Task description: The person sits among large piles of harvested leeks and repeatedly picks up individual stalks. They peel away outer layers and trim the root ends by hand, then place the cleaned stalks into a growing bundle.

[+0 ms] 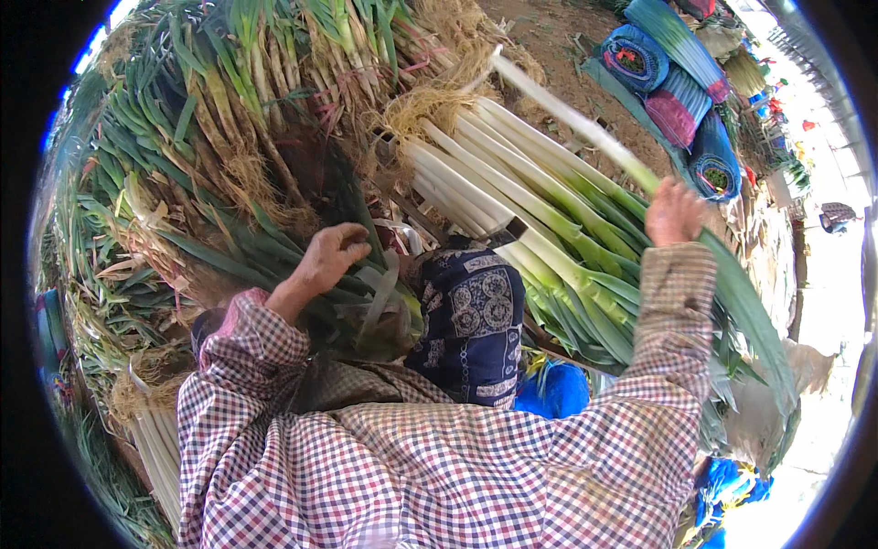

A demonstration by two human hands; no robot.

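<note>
My right hand [673, 211] is closed around a leek [583, 127], at the green part above its white shank. The leek's root end points up and left, over a row of cleaned leeks [507, 185] lying side by side with roots at the upper left. My left hand [336, 255] is held with fingers curled and apart, nothing seen between them, above dark green leaves [267, 264]. Thin translucent plastic strips [384, 291] lie beside my knee, which is in blue patterned cloth.
Piled unpeeled leeks [226, 117] with brown roots spread across the upper left. Rolled blue bundles [634, 58] lie on the soil at the upper right. More white-shanked leeks [154, 453] are at the lower left. A blue plastic item [552, 391] sits beside my knee.
</note>
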